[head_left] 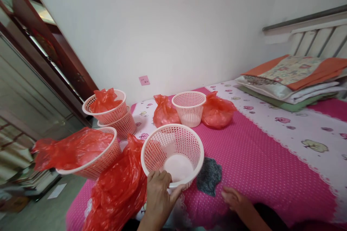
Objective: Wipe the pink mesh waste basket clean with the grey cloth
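My left hand grips the near rim of a pale pink plastic basket, its fingers curled over the edge and the thumb along the outside. The perforated basket is tilted toward me, and its solid white bottom shows with nothing on it. Just right of it lies a crumpled dark grey cloth on the bedspread. Close to the cloth, and apart from it, is my right hand; its fingers are partly curled and slightly blurred. Against the basket's left side rests a large loose red plastic bag.
On the pink bedspread, a second basket stands between two red bags, one left and one right. Farther left are a tilted bag-filled basket and stacked baskets. Folded bedding lies back right.
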